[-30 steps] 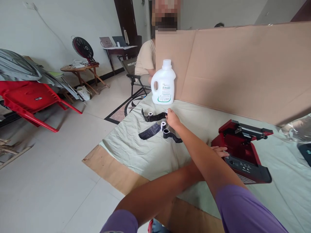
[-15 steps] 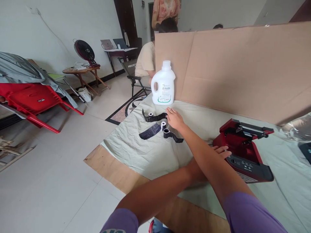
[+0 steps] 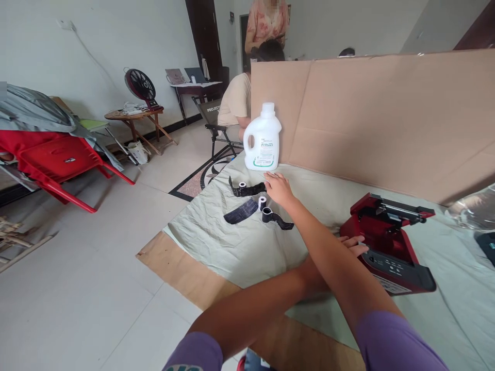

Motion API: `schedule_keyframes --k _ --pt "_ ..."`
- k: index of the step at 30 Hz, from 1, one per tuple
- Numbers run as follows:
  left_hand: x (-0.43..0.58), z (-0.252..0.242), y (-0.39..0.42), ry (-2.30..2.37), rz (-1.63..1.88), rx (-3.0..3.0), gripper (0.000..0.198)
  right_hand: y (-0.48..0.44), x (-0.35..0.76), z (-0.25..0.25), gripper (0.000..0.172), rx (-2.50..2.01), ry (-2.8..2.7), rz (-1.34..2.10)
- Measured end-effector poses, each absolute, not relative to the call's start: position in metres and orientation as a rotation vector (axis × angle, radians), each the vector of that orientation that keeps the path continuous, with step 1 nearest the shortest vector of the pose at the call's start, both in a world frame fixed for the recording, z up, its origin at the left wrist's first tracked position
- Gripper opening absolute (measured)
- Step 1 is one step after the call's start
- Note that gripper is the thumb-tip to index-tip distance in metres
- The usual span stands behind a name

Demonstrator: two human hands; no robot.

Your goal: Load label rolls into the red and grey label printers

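My forearms cross, the right one over the left. My right hand (image 3: 279, 189) is over the sheet with its fingers bent down, pinching the near end of a blackened paper strip (image 3: 251, 190); its thumb is hidden. A small paper roll (image 3: 242, 185) stands against that strip. Close by are another small roll (image 3: 262, 203), a flat dark strip (image 3: 240, 212) and a roll with a black tail (image 3: 267, 215). My left hand (image 3: 353, 245) rests with fingers apart on the near left edge of a red and black printer (image 3: 398, 265), whose lid (image 3: 392, 208) is raised.
A white detergent bottle (image 3: 263, 141) stands upright behind the rolls. A tall cardboard panel (image 3: 371, 118) closes off the back. To the left are a red chair (image 3: 62, 159) and a fan (image 3: 141, 85) on a small wooden table (image 3: 133, 114). Two people are behind the panel's left end.
The view has tilted up slightly, so everything sits a little lower in the picture. Both hands keep their places by the strip and the printer.
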State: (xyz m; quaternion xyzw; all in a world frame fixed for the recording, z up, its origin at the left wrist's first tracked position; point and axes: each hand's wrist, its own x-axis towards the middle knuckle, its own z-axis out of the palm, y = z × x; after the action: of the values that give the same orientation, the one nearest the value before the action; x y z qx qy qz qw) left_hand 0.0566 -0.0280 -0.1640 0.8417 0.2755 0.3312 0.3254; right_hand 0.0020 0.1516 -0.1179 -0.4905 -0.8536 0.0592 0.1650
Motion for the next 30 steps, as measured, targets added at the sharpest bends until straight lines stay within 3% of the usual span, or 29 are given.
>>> schedule_keyframes --k 6,15,23,30 --pt "0.059 -0.174 -0.024 0.577 1.041 2.192 0.071 0.147 -0.022 -0.099 0.032 -1.258 -2.559 0.261" --pt "0.063 -0.169 -0.024 0.646 0.995 2.207 0.067 0.16 -0.09 -0.118 0.016 -1.381 -2.539 0.472" --pt "0.057 -0.16 -0.032 0.639 1.042 2.16 0.069 0.154 -0.085 -0.127 0.022 -1.196 -2.168 0.801" --pt "0.063 -0.164 -0.027 0.672 1.024 2.192 0.071 0.136 -0.066 -0.095 0.018 -1.0 -1.674 1.152"
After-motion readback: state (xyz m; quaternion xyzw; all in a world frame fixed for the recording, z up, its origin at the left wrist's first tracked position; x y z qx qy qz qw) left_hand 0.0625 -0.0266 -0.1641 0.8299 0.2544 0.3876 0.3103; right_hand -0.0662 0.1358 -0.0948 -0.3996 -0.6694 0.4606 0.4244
